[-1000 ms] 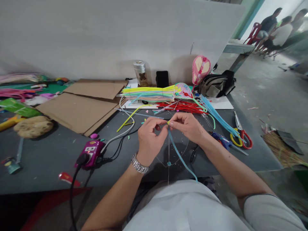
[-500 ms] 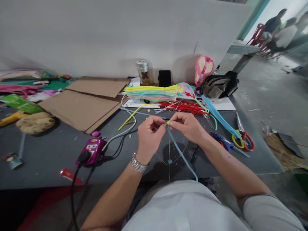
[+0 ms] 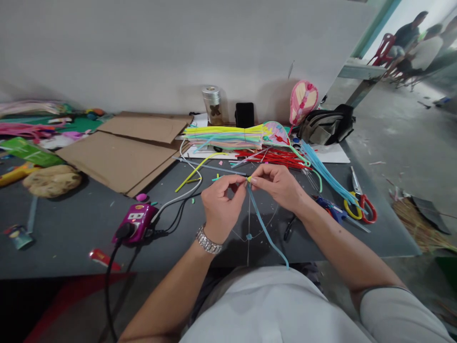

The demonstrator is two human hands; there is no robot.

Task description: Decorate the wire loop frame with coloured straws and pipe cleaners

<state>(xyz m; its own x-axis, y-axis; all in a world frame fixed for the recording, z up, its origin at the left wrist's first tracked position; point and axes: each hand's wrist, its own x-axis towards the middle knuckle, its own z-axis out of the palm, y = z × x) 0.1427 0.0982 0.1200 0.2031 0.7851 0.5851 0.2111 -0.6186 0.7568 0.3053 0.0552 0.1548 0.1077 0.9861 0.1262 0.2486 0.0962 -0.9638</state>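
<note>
My left hand (image 3: 224, 202), a metal watch on its wrist, pinches the top of a thin wire frame (image 3: 249, 216) between thumb and fingertips. Facing it, my right hand (image 3: 276, 188) is closed in a pinch at the same spot, on the upper end of a light blue pipe cleaner (image 3: 264, 227). A small yellow bit (image 3: 249, 179) shows between the fingertips. The blue strand hangs down towards my shirt. Lower on the frame, a small blue knot (image 3: 249, 237) sits where the wires cross. The exact grip is partly hidden by the fingers.
Behind my hands lie bundled pipe cleaners (image 3: 228, 136) and red stems (image 3: 274, 158). Scissors (image 3: 359, 197) and a blue glue gun (image 3: 333, 209) lie right. At left are a purple power socket (image 3: 136, 223) with cables and cardboard sheets (image 3: 121, 159). People sit in the far right background.
Both hands have shifted very slightly, still pinched together. The wire frame and the hanging end of the blue pipe cleaner have swung a little to the left.
</note>
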